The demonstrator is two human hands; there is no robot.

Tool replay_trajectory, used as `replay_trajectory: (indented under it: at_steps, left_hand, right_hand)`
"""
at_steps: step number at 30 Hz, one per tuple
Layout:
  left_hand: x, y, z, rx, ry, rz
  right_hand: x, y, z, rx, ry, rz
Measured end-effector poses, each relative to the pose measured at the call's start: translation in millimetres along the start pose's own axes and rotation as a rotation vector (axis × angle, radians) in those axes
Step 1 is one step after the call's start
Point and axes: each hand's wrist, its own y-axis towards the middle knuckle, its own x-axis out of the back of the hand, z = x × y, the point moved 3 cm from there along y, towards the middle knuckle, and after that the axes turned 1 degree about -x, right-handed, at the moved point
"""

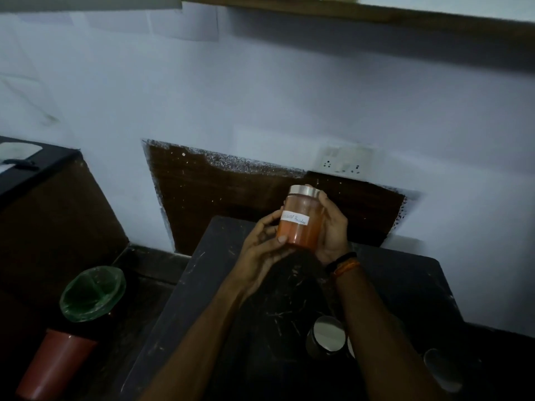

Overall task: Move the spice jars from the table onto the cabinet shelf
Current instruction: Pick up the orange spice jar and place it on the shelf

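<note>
I hold one spice jar (301,219) between both hands, raised above the far edge of the worktop (202,285). My left hand (260,250) cups its lower side, thumb across the base, fingers curled round it; my right hand (333,227) wraps the other side, fingertips up near the silver lid (305,191). The jar stands nearly upright, its long axis leaning slightly, lid uppermost, orange-red powder inside. Both hands are equally near it, so either could carry it on. The cabinet shelf (347,10) runs overhead along the wall, well above and beyond the jar, so I judge the coming move is a lift straight up and forward. A white label (295,219) carries handwriting; it may end in "Powder", but blur keeps me unsure. Two more jars wait by the worktop's near right corner: a dark jar (325,340) and a dim jar (443,371).
</note>
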Motion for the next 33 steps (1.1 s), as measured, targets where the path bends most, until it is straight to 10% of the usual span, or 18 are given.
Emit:
replay_trajectory:
  at_steps: [33]
  left_hand:
    - [-149,115,-200,-0.512,0.452,0.145]
  right_hand:
    - [-78,10,283,0.523,-0.335,0.206]
